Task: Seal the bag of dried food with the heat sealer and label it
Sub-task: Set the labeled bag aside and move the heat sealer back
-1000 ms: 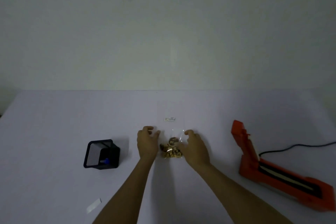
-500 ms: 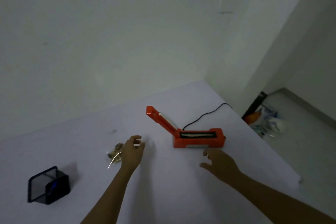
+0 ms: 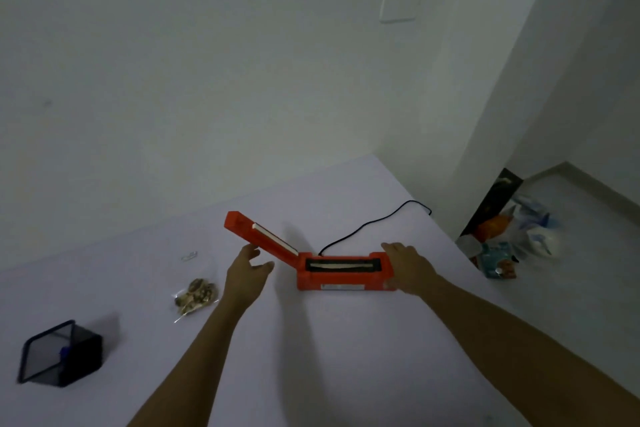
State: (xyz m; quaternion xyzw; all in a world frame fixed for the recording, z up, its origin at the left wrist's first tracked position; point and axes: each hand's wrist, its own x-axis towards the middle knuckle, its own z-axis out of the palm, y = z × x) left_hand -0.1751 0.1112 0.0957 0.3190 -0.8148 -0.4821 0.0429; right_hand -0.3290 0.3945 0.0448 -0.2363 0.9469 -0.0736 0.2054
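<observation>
White table (image 3: 311,357), nothing else that size in view. We had the orange heat sealer (image 3: 346,276) sitting on it right of centre, lid arm hinged up and tilted back to the left, pale sealing strip showing along the arm and another in the black slot of the base. White rating sticker on the front face. Black power cord (image 3: 374,224) ran off its back toward the table's far right edge.

Our right hand (image 3: 410,269) was on the sealer's right end, fingers over the top, thumb low at the front corner: gripping the base. Our left hand (image 3: 246,276) was just left of the sealer under the raised arm, fingers spread and relaxed, holding nothing; couldn't tell if the fingertips touched the arm.

Black mesh pen holder (image 3: 60,354) sat near the left edge, something blue inside.

Bag of dried food (image 3: 195,295): small clear plastic pouch, brownish-yellow pieces bunched inside, lying flat on the table left of our left wrist, untouched, apart from the sealer.

Small label (image 3: 189,256) lay behind the bag, too small to read.
</observation>
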